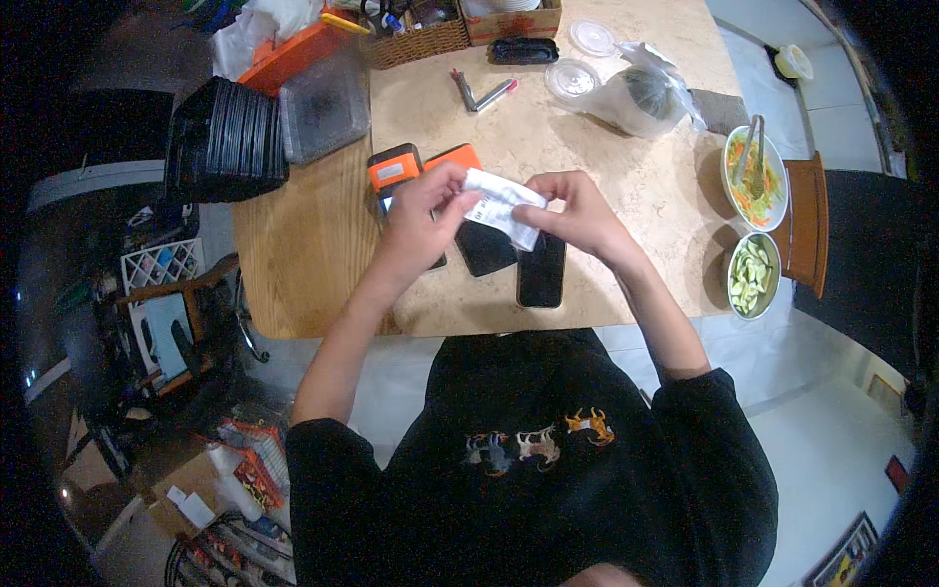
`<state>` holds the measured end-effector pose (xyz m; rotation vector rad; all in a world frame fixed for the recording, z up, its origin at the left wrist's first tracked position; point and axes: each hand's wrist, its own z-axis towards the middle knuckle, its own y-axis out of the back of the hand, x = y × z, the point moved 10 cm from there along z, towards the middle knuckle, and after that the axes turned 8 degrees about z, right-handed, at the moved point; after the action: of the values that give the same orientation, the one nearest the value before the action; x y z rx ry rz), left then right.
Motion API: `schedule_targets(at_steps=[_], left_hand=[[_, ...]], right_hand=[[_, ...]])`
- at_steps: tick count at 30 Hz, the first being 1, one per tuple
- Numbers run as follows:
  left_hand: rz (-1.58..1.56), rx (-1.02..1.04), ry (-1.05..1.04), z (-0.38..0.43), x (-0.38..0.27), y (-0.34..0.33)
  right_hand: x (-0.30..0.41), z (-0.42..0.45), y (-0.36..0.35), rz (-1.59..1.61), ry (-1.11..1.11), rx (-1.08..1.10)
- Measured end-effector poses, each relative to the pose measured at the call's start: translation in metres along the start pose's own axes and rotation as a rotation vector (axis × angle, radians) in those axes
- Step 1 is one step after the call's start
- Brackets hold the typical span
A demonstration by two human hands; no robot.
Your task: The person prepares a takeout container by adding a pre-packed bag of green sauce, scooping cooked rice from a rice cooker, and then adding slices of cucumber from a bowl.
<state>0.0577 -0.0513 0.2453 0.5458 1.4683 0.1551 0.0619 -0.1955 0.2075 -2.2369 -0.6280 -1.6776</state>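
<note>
A curled strip of white printed paper [502, 208] is stretched between my two hands above the table. My left hand [429, 209] grips its left end, and my right hand [568, 213] pinches its right end between thumb and fingers. Below the paper a smartphone [541, 279] with a dark screen lies near the table's front edge. A flat black item [486, 248] is to its left, partly hidden by the paper. Behind my left hand are an orange and black device [395, 170] and another orange item [456, 155], both partly covered.
Two pens [484, 95] and a black tray [523, 50] lie farther back. Plastic lids [572, 78] sit near a filled plastic bag [638, 103]. Bowls of shredded vegetables [755, 187] and sliced vegetables [753, 275] stand right. Stacked black containers [227, 143] stand left, by a clear tray [325, 106].
</note>
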Motion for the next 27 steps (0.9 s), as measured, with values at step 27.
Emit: schedule_targets(at_steps=[27], left_hand=[[1.050,-0.375,0.076,-0.025,0.098,0.369]], right_hand=[[-0.079,0.008,0.032,-0.608,0.219,-1.040]])
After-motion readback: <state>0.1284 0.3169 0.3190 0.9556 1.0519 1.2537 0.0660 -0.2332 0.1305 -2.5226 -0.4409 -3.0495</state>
